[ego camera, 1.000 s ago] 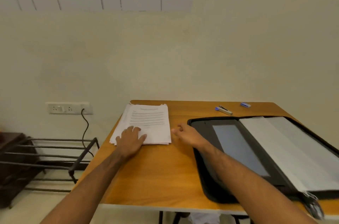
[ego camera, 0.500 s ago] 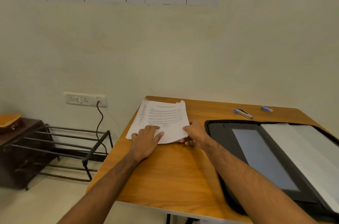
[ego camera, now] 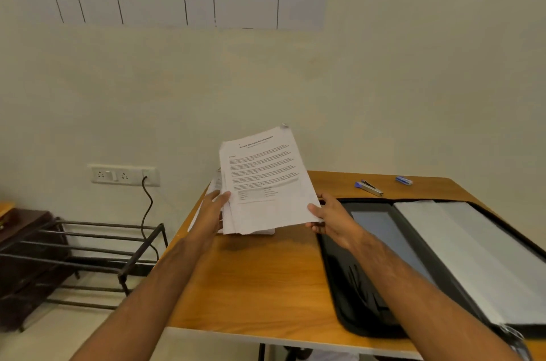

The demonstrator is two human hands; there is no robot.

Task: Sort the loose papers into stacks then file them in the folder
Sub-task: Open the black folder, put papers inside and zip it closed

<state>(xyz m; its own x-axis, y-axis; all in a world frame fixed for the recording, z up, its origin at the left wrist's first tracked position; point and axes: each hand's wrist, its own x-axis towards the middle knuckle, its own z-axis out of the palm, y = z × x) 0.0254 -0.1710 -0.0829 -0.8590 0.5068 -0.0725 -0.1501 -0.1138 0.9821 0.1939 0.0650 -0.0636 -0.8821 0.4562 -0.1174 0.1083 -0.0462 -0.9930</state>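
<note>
A stack of printed white papers (ego camera: 263, 183) is tilted up off the wooden table (ego camera: 266, 278), its far end raised. My left hand (ego camera: 211, 214) holds the stack's left edge, thumb on top. My right hand (ego camera: 329, 220) grips the near right corner, thumb on the top sheet and fingers underneath. A few sheets (ego camera: 204, 207) show under the left hand, low by the table edge. The black folder (ego camera: 354, 281) lies open on the right of the table, with clear sleeves (ego camera: 472, 254) fanned across it.
A stapler (ego camera: 369, 188) and a small blue item (ego camera: 404, 180) lie at the table's far right. A black metal rack (ego camera: 88, 254) and a dark cabinet (ego camera: 20, 260) stand on the floor to the left. A wall socket (ego camera: 122, 175) has a cord plugged in.
The stack lay flat on the table with my left hand resting on it. My right hand reached its right edge, and both hands have lifted and tilted the stack up.
</note>
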